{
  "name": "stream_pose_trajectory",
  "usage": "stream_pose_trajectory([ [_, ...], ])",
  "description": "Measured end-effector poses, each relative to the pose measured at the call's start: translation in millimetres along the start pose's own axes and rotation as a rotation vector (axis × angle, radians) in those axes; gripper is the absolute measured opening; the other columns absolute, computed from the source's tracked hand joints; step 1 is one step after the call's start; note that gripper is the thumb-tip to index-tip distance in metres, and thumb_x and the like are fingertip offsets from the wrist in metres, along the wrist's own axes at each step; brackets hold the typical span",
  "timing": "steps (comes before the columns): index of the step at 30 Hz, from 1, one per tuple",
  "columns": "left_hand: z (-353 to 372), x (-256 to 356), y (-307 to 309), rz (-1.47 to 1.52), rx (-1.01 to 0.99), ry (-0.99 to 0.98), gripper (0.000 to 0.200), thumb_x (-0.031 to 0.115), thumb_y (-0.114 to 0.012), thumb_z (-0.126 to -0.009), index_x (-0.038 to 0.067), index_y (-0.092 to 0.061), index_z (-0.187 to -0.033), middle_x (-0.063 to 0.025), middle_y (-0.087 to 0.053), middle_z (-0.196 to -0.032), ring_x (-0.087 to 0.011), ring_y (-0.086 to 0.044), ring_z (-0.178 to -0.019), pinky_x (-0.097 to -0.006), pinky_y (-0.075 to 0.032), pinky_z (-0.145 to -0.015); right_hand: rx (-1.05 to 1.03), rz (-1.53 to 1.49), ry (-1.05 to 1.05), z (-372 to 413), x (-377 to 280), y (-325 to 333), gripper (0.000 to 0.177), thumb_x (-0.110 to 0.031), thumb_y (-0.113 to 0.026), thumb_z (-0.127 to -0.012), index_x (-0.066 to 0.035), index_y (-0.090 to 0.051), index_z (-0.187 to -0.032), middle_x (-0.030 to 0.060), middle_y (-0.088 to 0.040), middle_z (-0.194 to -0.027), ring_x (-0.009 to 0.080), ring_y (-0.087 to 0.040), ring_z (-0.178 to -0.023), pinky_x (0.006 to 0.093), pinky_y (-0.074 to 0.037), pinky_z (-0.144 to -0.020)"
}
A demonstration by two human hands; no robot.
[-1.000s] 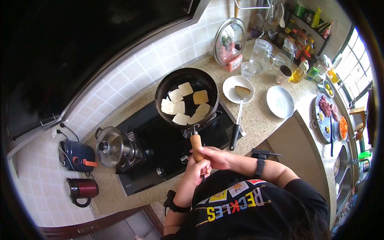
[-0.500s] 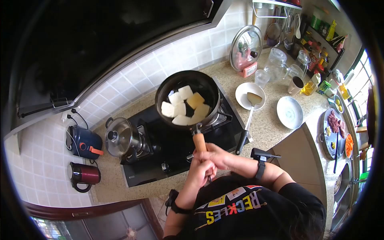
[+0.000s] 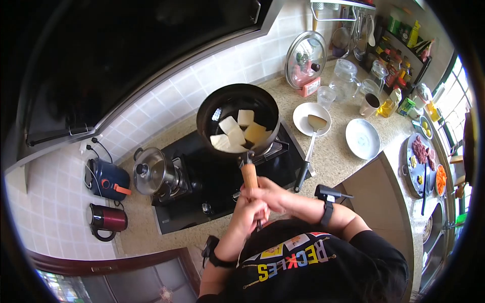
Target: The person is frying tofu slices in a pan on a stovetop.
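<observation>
Both of my hands are wrapped round the wooden handle (image 3: pixel 249 177) of a dark wok (image 3: pixel 207 113). My left hand (image 3: pixel 248 216) grips the end of it, close to my body, and my right hand (image 3: pixel 268 194) closes over it just ahead. The wok sits tilted above the right burner, its far side raised towards the tiled wall. Several tofu slabs (image 3: pixel 235 135) are bunched on the handle side of the wok; most are white and some are yellowish. A shiny film, apparently oil, shows on the inner wall.
Left of the wok, a lidded steel pot (image 3: pixel 151 174) stands on the other burner. On the right counter are a white bowl (image 3: pixel 300 121) holding a black-handled spatula (image 3: pixel 306 164), a pale plate (image 3: pixel 362 139) and glass jugs (image 3: pixel 343 83). A cutting board (image 3: pixel 417 146) carries raw meat.
The wok has tipped further, its far wall higher. The tofu slabs have slid down towards the handle and bunched together. Both hands keep their hold, and the view has shifted slightly.
</observation>
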State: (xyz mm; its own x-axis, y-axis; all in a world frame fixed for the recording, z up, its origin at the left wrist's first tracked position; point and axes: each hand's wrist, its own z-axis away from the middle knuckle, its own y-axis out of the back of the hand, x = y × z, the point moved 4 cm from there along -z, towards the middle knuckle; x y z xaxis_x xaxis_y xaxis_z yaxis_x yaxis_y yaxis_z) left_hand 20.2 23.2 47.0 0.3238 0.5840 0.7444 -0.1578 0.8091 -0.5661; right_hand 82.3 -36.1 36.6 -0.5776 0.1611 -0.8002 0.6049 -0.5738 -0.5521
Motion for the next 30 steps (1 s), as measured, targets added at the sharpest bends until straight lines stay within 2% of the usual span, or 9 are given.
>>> stream_pose_trajectory([
  [3,-21,0,-3,-0.018,-0.051,0.014,0.020,0.006,-0.051,-0.075,0.003,-0.042,-0.093,-0.0053,-0.047,-0.059,-0.0149,-0.050,-0.045,-0.0234,-0.038,-0.036,0.065,-0.007,-0.010,-3,-9,15,0.030,-0.022,-0.059,-0.083,0.003,-0.048,-0.095,0.0089,-0.054,-0.072,0.0134,-0.055,-0.052,0.0261,-0.049,-0.039],
  [7,1,-17,-14,0.006,-0.098,0.004,0.038,0.005,-0.053,-0.074,0.003,-0.037,-0.108,-0.0048,-0.047,-0.059,-0.0145,-0.049,-0.043,-0.0236,-0.038,-0.034,0.105,0.055,0.032,28,0,14,0.034,-0.024,-0.064,-0.081,0.003,-0.052,-0.096,0.0083,-0.057,-0.076,0.0118,-0.056,-0.062,0.0245,-0.049,-0.052],
  [12,49,-15,-13,-0.033,-0.022,0.103,0.036,0.005,-0.052,-0.073,0.003,-0.038,-0.105,-0.0037,-0.044,-0.058,-0.0142,-0.046,-0.041,-0.0236,-0.036,-0.033,0.005,0.051,0.007,55,19,-17,0.042,-0.030,-0.063,-0.084,0.003,-0.048,-0.104,0.0079,-0.057,-0.088,0.0122,-0.055,-0.079,0.0263,-0.048,-0.071],
  [16,32,-9,-5,-0.018,-0.052,0.036,0.035,0.006,-0.053,-0.073,0.004,-0.038,-0.104,-0.0043,-0.044,-0.059,-0.0144,-0.048,-0.044,-0.0233,-0.036,-0.033,0.002,0.005,-0.042,31,17,-12,0.045,-0.031,-0.064,-0.081,0.004,-0.047,-0.105,0.0080,-0.055,-0.087,0.0132,-0.055,-0.077,0.0267,-0.048,-0.068],
  [17,20,-8,-3,-0.030,-0.012,0.020,0.031,0.007,-0.053,-0.073,0.004,-0.040,-0.101,-0.0040,-0.043,-0.057,-0.0145,-0.048,-0.044,-0.0229,-0.036,-0.033,-0.003,-0.035,-0.058,25,11,-7,0.043,-0.029,-0.064,-0.081,0.003,-0.047,-0.104,0.0082,-0.055,-0.083,0.0129,-0.055,-0.073,0.0260,-0.049,-0.062],
  [18,9,-4,-6,-0.045,-0.018,0.010,0.028,0.007,-0.052,-0.074,0.004,-0.041,-0.099,-0.0040,-0.044,-0.057,-0.0145,-0.049,-0.044,-0.0226,-0.037,-0.034,0.040,-0.052,0.042,12,14,2,0.037,-0.026,-0.061,-0.082,0.003,-0.047,-0.100,0.0091,-0.055,-0.076,0.0130,-0.056,-0.055,0.0257,-0.050,-0.041],
  [21,-14,-9,-2,-0.056,-0.101,0.022,0.027,0.008,-0.052,-0.075,0.003,-0.042,-0.099,-0.0048,-0.046,-0.058,-0.0144,-0.050,-0.045,-0.0225,-0.039,-0.036,0.083,-0.031,0.014,10,1,15,0.036,-0.025,-0.061,-0.082,0.003,-0.048,-0.100,0.0092,-0.055,-0.077,0.0129,-0.055,-0.056,0.0249,-0.049,-0.043],
  [25,2,-26,-4,-0.013,-0.134,0.028,0.026,0.006,-0.053,-0.073,0.002,-0.042,-0.096,-0.0050,-0.048,-0.057,-0.0146,-0.049,-0.042,-0.0229,-0.038,-0.035,0.105,-0.008,-0.009,36,7,11,0.037,-0.023,-0.064,-0.080,0.003,-0.048,-0.101,0.0090,-0.056,-0.084,0.0131,-0.056,-0.075,0.0258,-0.049,-0.067],
  [30,49,-23,4,-0.115,-0.046,0.074,0.028,0.006,-0.053,-0.072,0.002,-0.040,-0.098,-0.0034,-0.044,-0.055,-0.0144,-0.049,-0.042,-0.0237,-0.038,-0.035,-0.007,0.014,-0.006,49,31,-16,0.041,-0.027,-0.067,-0.081,0.002,-0.048,-0.102,0.0084,-0.056,-0.087,0.0121,-0.056,-0.077,0.0259,-0.048,-0.069],
])
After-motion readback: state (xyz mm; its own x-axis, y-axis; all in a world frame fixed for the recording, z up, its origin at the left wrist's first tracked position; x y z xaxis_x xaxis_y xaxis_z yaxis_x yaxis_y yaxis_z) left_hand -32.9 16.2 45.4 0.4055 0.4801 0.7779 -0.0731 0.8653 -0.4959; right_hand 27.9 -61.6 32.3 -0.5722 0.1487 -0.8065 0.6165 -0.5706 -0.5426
